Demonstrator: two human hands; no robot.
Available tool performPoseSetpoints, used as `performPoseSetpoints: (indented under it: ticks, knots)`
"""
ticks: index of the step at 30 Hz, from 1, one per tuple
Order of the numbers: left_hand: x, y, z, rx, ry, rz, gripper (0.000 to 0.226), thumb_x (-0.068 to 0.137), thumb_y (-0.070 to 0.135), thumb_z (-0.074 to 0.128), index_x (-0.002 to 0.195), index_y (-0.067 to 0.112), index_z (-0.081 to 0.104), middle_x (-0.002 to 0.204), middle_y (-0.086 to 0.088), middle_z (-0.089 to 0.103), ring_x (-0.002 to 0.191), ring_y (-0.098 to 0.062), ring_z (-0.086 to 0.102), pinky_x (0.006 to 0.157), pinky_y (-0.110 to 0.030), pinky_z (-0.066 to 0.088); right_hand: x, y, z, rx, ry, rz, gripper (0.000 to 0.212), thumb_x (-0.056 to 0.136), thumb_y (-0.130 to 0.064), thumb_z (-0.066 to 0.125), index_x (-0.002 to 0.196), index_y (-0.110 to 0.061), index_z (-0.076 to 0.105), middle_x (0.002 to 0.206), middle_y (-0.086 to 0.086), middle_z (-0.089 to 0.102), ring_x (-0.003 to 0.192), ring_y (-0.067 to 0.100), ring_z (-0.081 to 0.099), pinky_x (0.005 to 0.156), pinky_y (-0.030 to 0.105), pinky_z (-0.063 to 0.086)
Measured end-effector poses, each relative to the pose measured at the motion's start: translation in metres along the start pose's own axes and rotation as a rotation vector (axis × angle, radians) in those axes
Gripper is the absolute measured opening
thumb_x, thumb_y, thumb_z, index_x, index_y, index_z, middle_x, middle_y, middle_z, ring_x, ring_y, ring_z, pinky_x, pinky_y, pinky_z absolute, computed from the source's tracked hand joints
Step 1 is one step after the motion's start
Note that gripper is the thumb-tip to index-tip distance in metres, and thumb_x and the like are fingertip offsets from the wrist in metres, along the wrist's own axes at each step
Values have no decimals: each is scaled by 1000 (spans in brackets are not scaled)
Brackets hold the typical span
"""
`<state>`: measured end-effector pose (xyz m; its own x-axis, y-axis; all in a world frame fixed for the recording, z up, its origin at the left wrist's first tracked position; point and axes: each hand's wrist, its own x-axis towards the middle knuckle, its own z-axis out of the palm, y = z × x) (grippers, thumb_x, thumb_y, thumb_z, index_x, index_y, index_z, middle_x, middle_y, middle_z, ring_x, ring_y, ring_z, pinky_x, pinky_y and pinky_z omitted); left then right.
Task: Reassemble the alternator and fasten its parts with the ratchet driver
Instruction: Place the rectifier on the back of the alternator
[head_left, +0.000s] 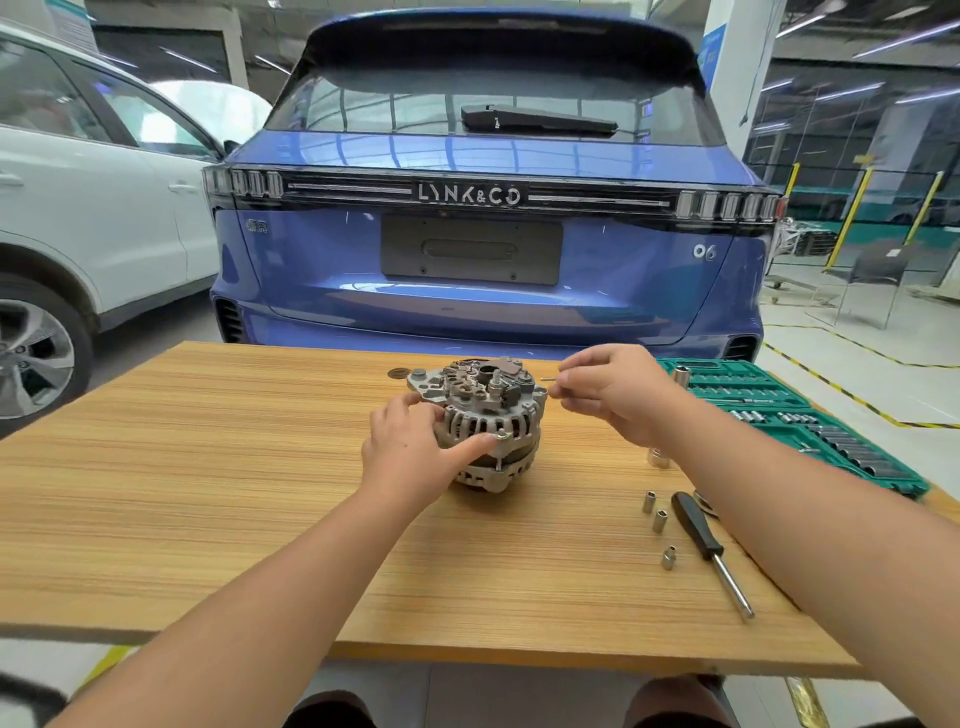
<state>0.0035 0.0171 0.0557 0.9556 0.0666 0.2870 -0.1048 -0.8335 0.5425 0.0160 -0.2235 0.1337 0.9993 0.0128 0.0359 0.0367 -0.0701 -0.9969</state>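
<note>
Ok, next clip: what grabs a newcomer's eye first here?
The blue Lynk & Co car, tail-on, fills the background behind the wooden table. At the table's middle stands the alternator: the left hand steadies it while the right hand pinches a small screw beside its top. A green socket set lies at the right.

The surface (208, 467) is wood-grain laminate, light tan, streaked and matt, and the alternator (485, 421) housing is dull grey cast metal with a rough ribbed finish, topped by darker metal and brown parts. The loose sockets (658, 519) are bright polished metal; the driver (709, 551) has a black glossy plastic handle and a shiny steel shank. The tool tray (810, 415) is green moulded plastic, and the blue car (467, 301) wears glossy reflective paint.
</note>
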Motion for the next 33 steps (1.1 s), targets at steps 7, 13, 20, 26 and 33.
performPoseSetpoints:
  ticks: [7,13,20,26,33]
  knots:
    - [-6,2,1,222,68,131,62,87,75,54,131,32,63,153,8,39,142,-19,24,109,-47,23,-2,-23,17,1,-65,-36,14,89,6,69,102,0,72,93,17,77,90,22,76,73,23,59]
    - [4,-1,-5,86,220,189,46,89,65,61,122,33,66,147,6,47,139,-17,35,108,-46,26,2,-43,33,-394,-90,-156,17,87,0,73,102,-7,75,86,7,78,82,18,76,72,28,61]
    - [25,-9,-6,24,-37,114,78,93,73,46,160,42,22,170,6,18,157,-16,13,122,-54,27,4,-51,62,-1152,-152,-468,13,90,-15,72,97,-25,67,90,-11,70,90,12,66,78,27,53]
    - [26,-11,-7,-2,-61,114,80,94,73,47,162,40,20,171,6,15,158,-15,6,125,-49,23,7,-53,67,-1190,-180,-463,14,89,-14,72,95,-25,67,96,-6,72,92,14,66,83,33,56]
    - [25,-10,-6,-4,-48,121,78,95,71,47,162,40,20,171,6,16,158,-15,7,123,-54,26,9,-40,68,-1205,-194,-451,12,88,-16,73,96,-24,70,95,-7,74,94,14,67,84,32,55]
